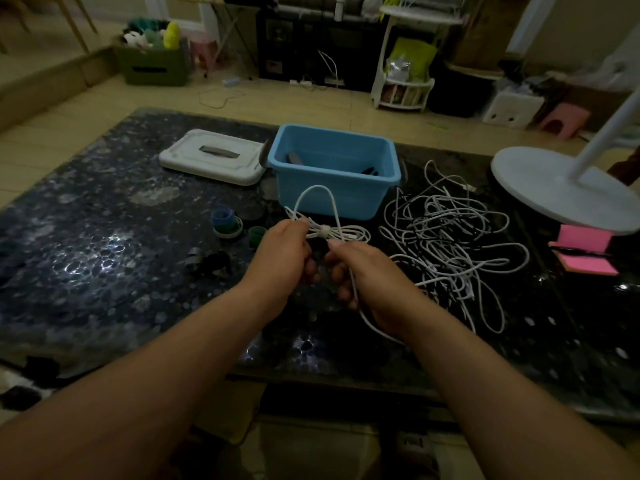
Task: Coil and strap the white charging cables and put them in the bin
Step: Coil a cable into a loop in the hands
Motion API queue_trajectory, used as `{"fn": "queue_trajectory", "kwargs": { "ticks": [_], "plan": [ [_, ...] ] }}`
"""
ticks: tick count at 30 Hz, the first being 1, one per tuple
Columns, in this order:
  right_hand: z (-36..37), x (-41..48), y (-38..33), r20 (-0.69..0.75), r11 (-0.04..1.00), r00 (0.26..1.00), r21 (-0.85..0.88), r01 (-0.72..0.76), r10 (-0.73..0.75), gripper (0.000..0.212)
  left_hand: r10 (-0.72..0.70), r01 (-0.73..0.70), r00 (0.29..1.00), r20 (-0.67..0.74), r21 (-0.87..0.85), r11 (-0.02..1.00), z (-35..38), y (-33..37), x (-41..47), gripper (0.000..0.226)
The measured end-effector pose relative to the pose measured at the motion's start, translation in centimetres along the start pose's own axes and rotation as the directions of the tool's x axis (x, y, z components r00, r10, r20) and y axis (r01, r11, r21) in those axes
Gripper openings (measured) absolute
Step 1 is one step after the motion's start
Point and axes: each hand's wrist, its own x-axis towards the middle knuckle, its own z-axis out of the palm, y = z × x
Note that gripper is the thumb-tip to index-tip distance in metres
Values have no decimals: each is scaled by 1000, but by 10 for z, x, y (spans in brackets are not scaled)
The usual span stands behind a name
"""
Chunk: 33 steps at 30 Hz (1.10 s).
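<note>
Head view shows both hands raised just above the dark speckled glossy tabletop (104, 244), working one thin white charging cable (332, 206) between them. The left hand (282, 254) pinches the bundled loops at their left end, and the right hand (367, 282) grips the other side with a loose tail trailing under its palm, likely to keep the coil from springing apart. A small pale strap (324, 231) cinches the bundle's middle, so strapping looks nearly done. Just behind stands the open light-blue plastic bin (346, 192), close enough for an easy drop. Right of the hands lies a tangled heap of white cables (446, 233), not yet coiled. Rolls of green and blue strap tape (227, 223) sit left, within reach.
</note>
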Motion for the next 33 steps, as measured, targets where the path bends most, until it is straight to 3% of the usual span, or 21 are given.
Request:
{"fn": "queue_trajectory", "kwargs": {
  "ticks": [4, 8, 12, 16, 18, 20, 22, 25, 30, 31, 33],
  "plan": [
    [2, -2, -4, -37, 998, 998, 36, 51, -50, 44, 23, -32, 996, 81, 108, 994, 2, -2, -4, 36],
    [0, -2, -3, -101, 1000, 995, 5, -18, 18, 47, 39, -47, 996, 78, 102, 994, 4, -4, -3, 43],
    [1, -3, -4, -44, 999, 999, 19, -32, 32, 54, 56, -64, 994, 99, 86, 994, 8, -3, -2, 41],
    [8, -3, 0, 17, 971, 999, -232, 54, -51, 38, 85, -97, 989, 117, 102, 990, 12, -8, 0, 37],
    [8, -1, 2, -2, 882, 991, -456, 115, -131, 42, 75, -92, 989, 129, 131, 987, 11, -8, -1, 31],
    [7, -3, 4, 24, 716, 968, -669, 202, -251, 41, -3, -13, 985, 172, 92, 996, 10, -6, -2, 32],
    [7, -7, 4, 76, 570, 935, -775, 274, -346, 39, -89, 82, 974, 210, 40, 996, 7, -4, -2, 33],
    [4, -9, 3, 103, 484, 928, -829, 279, -358, 43, -67, 53, 968, 241, 65, 996, 5, -6, -1, 34],
    [2, -6, 3, 106, 487, 937, -832, 267, -332, 46, -6, -13, 979, 202, 94, 995, 4, -7, -1, 39],
    [3, -5, 4, 104, 543, 941, -794, 273, -321, 46, -22, 17, 984, 179, 28, 999, 5, -7, -1, 40],
    [2, -2, 5, 85, 762, 970, -604, 232, -229, 47, -81, 127, 984, 160, -308, 943, 4, 1, 4, 38]
  ]
}}
